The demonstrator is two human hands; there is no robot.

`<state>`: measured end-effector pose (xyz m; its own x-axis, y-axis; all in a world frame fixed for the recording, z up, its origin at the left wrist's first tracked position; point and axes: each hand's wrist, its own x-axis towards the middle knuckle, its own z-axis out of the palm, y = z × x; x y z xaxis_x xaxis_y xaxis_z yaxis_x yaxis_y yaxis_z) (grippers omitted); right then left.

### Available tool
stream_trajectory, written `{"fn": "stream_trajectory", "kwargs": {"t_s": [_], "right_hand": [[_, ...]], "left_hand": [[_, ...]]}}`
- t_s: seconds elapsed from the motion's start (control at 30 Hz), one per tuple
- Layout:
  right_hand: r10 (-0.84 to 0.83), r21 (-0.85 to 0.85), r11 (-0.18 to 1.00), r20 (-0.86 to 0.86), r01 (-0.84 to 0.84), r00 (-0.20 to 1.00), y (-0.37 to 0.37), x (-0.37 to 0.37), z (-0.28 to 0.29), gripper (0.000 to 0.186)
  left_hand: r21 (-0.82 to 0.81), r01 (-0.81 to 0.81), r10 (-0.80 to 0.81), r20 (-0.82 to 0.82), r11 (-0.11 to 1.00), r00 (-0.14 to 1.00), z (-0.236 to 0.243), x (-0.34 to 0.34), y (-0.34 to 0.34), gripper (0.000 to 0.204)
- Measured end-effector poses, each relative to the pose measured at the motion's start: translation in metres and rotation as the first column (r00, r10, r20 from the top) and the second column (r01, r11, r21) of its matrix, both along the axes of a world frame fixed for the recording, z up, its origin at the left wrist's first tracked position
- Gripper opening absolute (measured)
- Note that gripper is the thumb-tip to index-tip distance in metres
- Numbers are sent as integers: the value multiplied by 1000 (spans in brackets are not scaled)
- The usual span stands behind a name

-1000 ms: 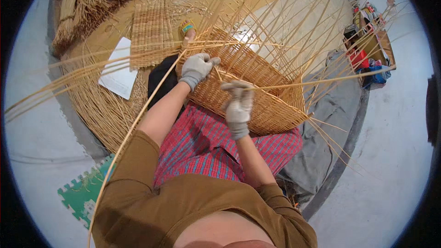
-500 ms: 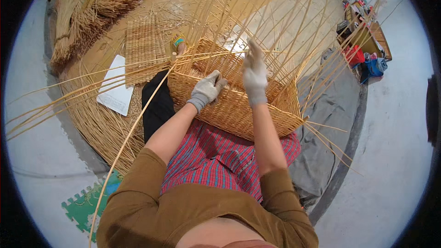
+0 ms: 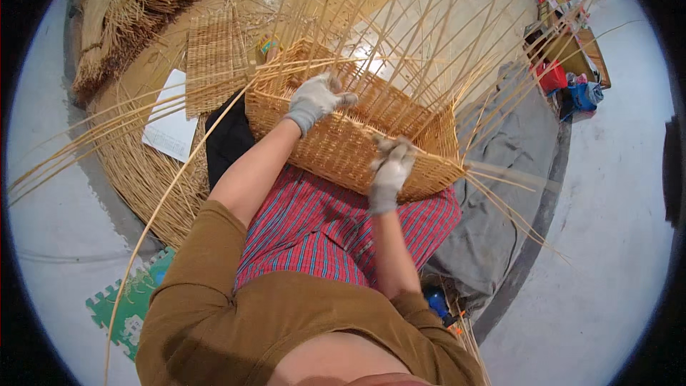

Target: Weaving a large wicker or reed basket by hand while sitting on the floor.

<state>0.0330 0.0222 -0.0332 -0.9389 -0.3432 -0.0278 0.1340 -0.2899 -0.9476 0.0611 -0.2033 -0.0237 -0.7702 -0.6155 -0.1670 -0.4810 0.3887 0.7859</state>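
A woven wicker basket [image 3: 325, 146] rests across my lap, with many long willow rods [image 3: 386, 36] standing up from its far side. My left hand [image 3: 314, 104], in a pale glove, grips the near rim left of the middle, its thumb pointing right. Further right, my gloved right hand [image 3: 390, 171] is at the near rim, its fingers curled and slightly blurred. Anything inside those fingers is hidden. A bundle of thin rods [image 3: 161, 111] runs out leftward from the basket's left corner, and one thicker rod [image 3: 171, 184] bends down past my left arm.
Tied bundles of rods [image 3: 118, 21] lie at the far left, near a flat woven panel [image 3: 214, 57] and a white sheet [image 3: 171, 125]. More rods [image 3: 136, 171] cover the floor at left. Grey cloth [image 3: 500, 150] spreads at right, by a box of odds and ends [image 3: 572, 50].
My right hand has come down from its upright, raised position above the basket to the near rim. The left hand has shifted slightly up, and the basket a little left.
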Motion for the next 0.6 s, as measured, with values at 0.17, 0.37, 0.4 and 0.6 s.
{"fn": "stream_trajectory", "kwargs": {"t_s": [0.17, 0.37, 0.4, 0.6], "right_hand": [[-139, 119, 988, 398, 100, 907, 37, -16, -37, 35], [293, 507, 859, -595, 66, 749, -39, -51, 55, 46], [218, 481, 860, -646, 169, 731, -73, -62, 88, 47], [-13, -101, 995, -316, -20, 949, -165, -152, 163, 46]], "left_hand": [[-111, -270, 231, -274, 957, 934, -14, 0, 16, 66], [-202, -177, 0, -659, 963, 752, 79, -29, 14, 19], [-85, -126, 30, -702, 988, 712, 85, -41, 3, 22], [254, 274, -16, -705, 928, 709, 133, -98, -25, 32]]}}
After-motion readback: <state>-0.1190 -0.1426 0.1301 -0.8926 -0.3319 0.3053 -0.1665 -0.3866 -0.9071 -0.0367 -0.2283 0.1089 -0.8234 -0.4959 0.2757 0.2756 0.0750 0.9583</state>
